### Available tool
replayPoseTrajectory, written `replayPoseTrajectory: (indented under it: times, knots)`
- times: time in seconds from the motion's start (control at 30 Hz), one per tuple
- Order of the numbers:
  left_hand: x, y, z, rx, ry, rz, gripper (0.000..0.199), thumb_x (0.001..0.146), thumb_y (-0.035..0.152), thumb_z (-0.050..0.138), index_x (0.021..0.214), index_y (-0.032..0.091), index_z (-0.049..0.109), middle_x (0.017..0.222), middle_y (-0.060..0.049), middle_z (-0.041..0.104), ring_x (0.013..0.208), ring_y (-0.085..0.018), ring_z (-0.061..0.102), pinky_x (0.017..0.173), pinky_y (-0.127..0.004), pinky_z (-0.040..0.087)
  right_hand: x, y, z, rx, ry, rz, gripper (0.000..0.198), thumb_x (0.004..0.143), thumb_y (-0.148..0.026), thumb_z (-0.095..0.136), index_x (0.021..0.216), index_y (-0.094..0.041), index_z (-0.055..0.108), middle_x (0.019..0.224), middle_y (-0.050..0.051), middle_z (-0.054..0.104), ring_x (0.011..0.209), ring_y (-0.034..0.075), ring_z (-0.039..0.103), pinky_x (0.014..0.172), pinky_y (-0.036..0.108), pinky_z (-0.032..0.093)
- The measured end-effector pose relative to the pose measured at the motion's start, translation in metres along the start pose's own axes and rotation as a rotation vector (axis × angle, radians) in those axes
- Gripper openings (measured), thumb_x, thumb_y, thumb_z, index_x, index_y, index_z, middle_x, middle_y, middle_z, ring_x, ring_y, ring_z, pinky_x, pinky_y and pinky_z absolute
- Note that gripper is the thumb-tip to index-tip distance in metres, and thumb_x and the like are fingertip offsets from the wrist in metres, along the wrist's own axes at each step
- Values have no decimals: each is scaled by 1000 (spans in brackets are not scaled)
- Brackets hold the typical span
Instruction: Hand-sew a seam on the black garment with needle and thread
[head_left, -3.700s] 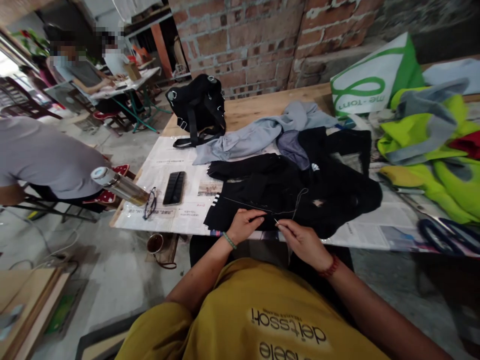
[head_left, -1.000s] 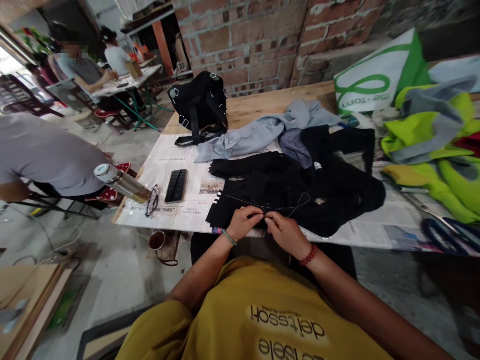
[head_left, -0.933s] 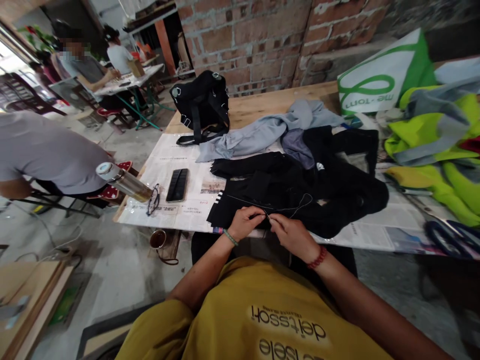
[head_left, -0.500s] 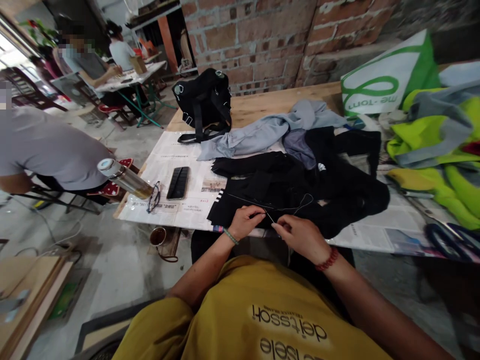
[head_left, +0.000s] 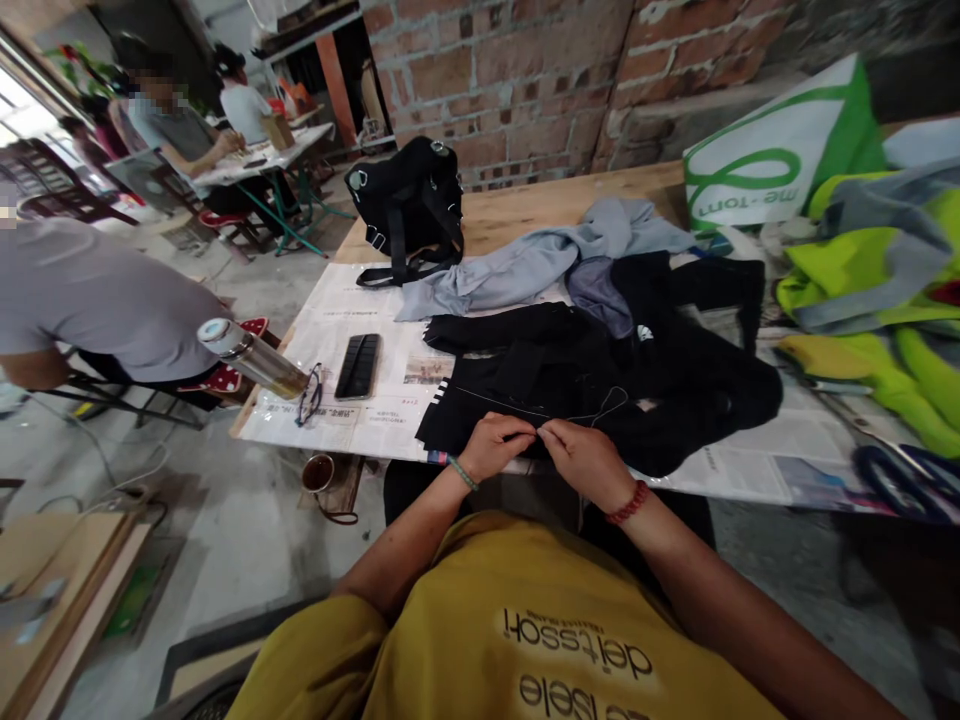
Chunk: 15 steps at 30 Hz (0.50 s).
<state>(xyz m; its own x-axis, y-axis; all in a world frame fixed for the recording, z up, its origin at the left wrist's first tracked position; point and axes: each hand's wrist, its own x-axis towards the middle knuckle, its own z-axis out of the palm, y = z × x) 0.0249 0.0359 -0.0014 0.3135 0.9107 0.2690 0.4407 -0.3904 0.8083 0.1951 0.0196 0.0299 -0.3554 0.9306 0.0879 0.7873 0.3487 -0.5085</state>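
My left hand [head_left: 495,447] and my right hand [head_left: 589,460] meet at the fingertips over the near edge of a black garment [head_left: 517,375]. Both are closed in a pinch. A needle was visible at my right fingertips a moment ago; the fingers now hide it. What my left thumb and forefinger hold is too small to make out. A pale thread [head_left: 616,397] curls across the garment, with a loop close above my right hand. White stripes mark the cloth's left end.
Newspaper [head_left: 352,290] covers much of the table. Around the garment are a phone [head_left: 358,366], glasses [head_left: 310,395], a flask [head_left: 251,355], a black bag [head_left: 409,205], grey cloth [head_left: 510,265], scissors [head_left: 904,475] and yellow-green cloth [head_left: 862,270]. Other people sit at left.
My right hand has moved left, so its fingertips now meet those of my left hand. The thin, straight needle seen between them is now hidden. The garment lies as before.
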Motion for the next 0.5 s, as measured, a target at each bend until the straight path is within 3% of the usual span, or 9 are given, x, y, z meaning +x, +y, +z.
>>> replayPoseTrajectory:
  times: [0.1,0.23,0.3,0.4,0.5]
  knots:
    - [-1,1,0,-29,51,-15,10,79,19,62,81,20,72,80,-1,73,75,-13,65,78,-25,48,-6,2,-19,-91,-60,-32,26,88,-35,45,80,-24,67,78,3,69,66,17,60,59,27,36]
    - [-2,1,0,-63,90,1,10,79,18,63,82,19,72,83,-2,73,76,-14,65,78,-25,48,3,6,-44,-95,260,-51,29,90,-37,43,92,-22,68,89,7,68,83,20,60,73,30,40]
    - [-2,0,1,-62,107,20,9,78,18,64,82,19,72,83,-3,73,75,-14,65,78,-26,48,16,7,-46,-104,312,-78,29,90,-33,42,97,-20,67,96,9,67,91,21,58,81,33,38]
    - [-4,-1,1,-47,138,33,8,78,19,65,82,19,72,81,-3,73,74,-14,64,76,-27,47,32,4,-37,-177,119,-73,30,91,-32,42,83,-20,69,87,8,68,85,20,57,77,33,36]
    - [-7,-3,1,-44,177,47,9,78,18,64,82,18,72,80,-3,73,73,-14,64,74,-26,47,39,-5,-20,-264,-118,-58,45,92,-38,39,60,-19,64,73,7,66,75,19,56,69,32,33]
